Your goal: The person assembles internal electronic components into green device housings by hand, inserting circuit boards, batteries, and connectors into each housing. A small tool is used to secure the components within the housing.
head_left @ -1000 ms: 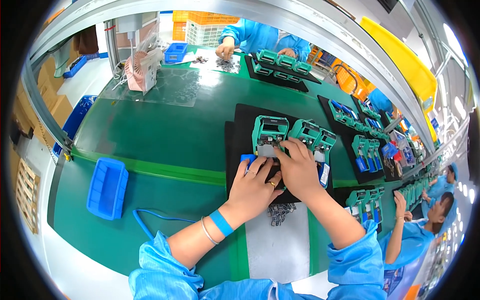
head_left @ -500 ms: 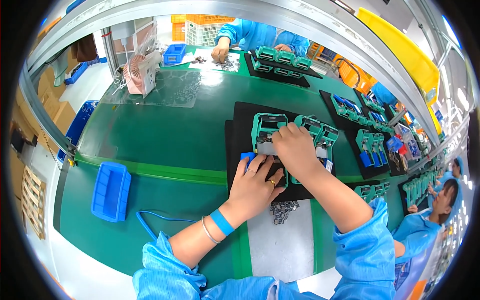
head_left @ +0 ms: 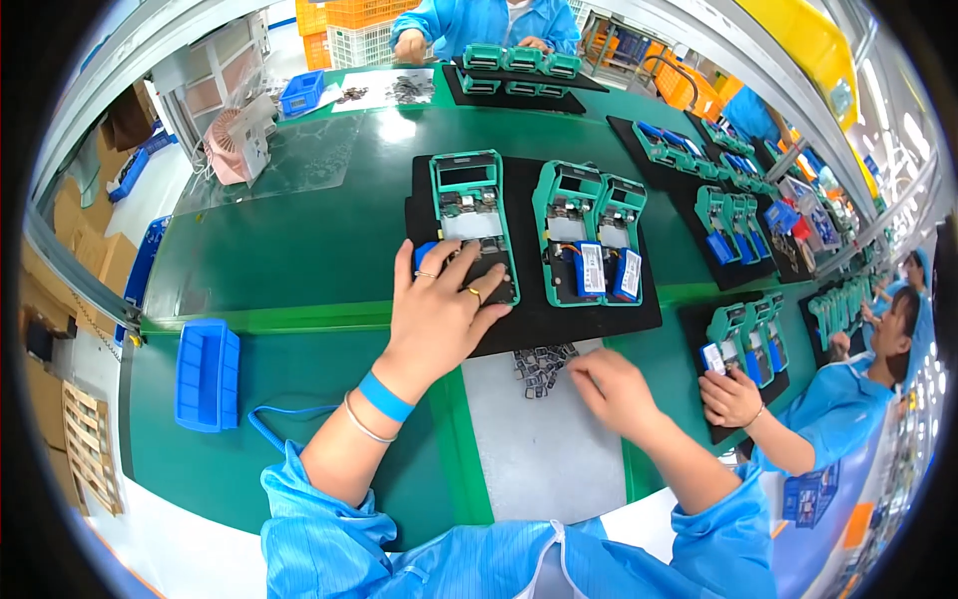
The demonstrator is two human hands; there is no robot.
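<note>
My left hand (head_left: 444,314) lies with spread fingers over the lower part of a green device housing (head_left: 502,215), the leftmost on a black mat (head_left: 599,321). A blue battery pack (head_left: 426,258) shows partly beside its fingers. My right hand (head_left: 617,391) is at the right edge of a pile of small dark parts (head_left: 539,371), its thumb and fingers drawn together. Whether a part is between them I cannot make out. Two more open housings (head_left: 572,232) stand side by side on the mat, with white-labelled blue battery packs (head_left: 591,270) in their lower halves.
Left on the green bench stands a blue bin (head_left: 208,377), near a blue cord (head_left: 261,424). A pink fan (head_left: 232,150) is farther back. Across the bench a person (head_left: 489,25) works beside more housings. At right, a co-worker's hand (head_left: 730,397) touches housings on another mat.
My right hand has left the leftmost housing and come down to the pile of parts. My left hand stays on that housing. The view has shifted, and the co-worker's hand now reaches the housings at right.
</note>
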